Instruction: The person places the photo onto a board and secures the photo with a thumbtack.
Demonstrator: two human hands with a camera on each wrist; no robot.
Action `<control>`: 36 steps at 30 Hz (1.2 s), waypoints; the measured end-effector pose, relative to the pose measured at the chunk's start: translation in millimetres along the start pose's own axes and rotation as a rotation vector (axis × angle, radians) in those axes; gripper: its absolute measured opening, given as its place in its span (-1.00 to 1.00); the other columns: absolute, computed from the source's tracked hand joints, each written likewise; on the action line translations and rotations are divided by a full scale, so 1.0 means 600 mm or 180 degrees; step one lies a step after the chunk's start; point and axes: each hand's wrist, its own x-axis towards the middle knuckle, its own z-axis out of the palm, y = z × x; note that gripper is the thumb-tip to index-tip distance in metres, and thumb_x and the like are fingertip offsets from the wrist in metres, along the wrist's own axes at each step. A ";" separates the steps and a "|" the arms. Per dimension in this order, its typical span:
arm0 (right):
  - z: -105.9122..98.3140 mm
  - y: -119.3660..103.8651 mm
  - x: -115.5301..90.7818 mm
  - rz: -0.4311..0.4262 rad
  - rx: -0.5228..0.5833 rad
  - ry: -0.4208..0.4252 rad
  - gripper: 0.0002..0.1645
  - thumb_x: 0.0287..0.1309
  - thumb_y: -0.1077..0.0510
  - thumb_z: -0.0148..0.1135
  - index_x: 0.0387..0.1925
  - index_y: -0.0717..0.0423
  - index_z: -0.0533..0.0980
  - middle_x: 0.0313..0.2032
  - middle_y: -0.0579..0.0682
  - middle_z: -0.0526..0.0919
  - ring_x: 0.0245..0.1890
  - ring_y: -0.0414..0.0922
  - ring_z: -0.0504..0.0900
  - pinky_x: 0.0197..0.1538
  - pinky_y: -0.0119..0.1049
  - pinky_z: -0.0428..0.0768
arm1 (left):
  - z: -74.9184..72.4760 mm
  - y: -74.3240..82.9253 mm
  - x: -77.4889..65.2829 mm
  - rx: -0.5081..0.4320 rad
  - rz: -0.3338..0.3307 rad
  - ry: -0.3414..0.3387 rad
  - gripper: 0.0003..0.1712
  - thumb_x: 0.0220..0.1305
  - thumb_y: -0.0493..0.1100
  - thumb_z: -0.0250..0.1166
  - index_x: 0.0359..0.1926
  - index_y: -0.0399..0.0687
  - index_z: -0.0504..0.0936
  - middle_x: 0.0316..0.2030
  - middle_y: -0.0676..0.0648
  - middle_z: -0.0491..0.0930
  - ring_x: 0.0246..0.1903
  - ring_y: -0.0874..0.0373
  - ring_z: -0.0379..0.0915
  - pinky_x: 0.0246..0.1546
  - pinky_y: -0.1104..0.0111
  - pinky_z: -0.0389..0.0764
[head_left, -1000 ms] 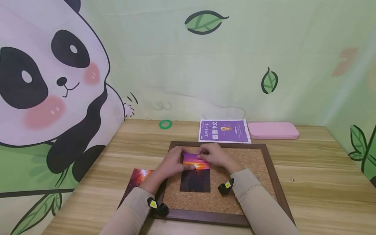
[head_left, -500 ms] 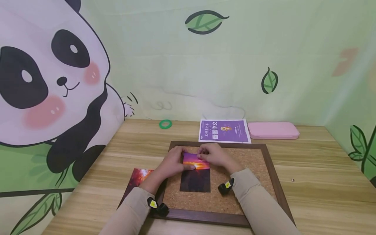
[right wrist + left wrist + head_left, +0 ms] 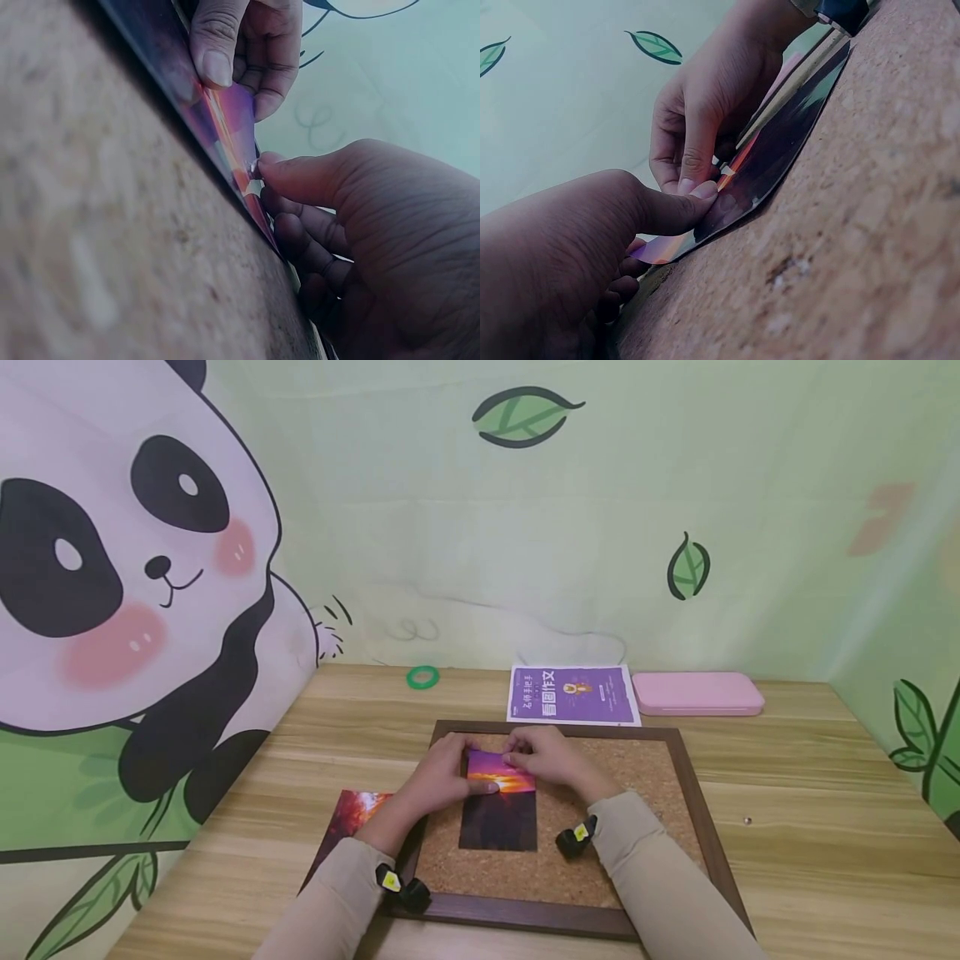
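Observation:
A glossy sunset photo (image 3: 498, 822), purple and orange above a dark lower half, lies on the cork board (image 3: 517, 877) with its brown frame. My left hand (image 3: 442, 777) holds the photo's upper left part, thumb across its face and fingers at the far edge; in the left wrist view the sheet bends under that thumb. At the photo's top right my right hand (image 3: 551, 756) pinches a small clear thing, seemingly a push pin (image 3: 256, 169), between thumb and forefinger. Its point is hidden. The pinch sits right at the photo's surface.
Another red photo (image 3: 352, 810) lies partly under the board's left side, behind my left forearm. Beyond the board are a green ring (image 3: 423, 677), a purple-covered booklet (image 3: 577, 693) and a pink case (image 3: 697, 693). A tiny shiny piece (image 3: 747, 820) rests on the table at right.

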 end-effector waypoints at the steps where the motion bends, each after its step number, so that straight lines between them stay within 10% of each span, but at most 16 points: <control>1: 0.000 0.000 0.000 -0.0002 -0.0005 0.0004 -0.93 0.29 0.17 0.31 -0.23 0.08 0.65 -0.40 -0.15 0.64 -0.35 -0.21 0.56 -0.17 -0.25 0.53 | 0.000 -0.001 0.000 0.0002 0.0002 -0.0001 -0.23 -0.06 0.16 0.61 0.03 -0.20 0.53 -0.11 -0.07 0.52 -0.13 0.08 0.41 -0.04 0.18 0.48; 36: 0.011 -0.008 0.003 0.0590 0.0261 0.0369 -0.84 0.21 0.11 0.42 -0.34 0.12 0.63 -0.46 -0.07 0.61 -0.41 -0.15 0.54 -0.25 -0.26 0.50 | -0.001 0.003 0.000 0.0066 -0.0027 -0.0029 -0.20 -0.05 0.18 0.60 0.07 -0.21 0.51 -0.08 -0.08 0.52 -0.10 0.07 0.41 0.02 0.15 0.48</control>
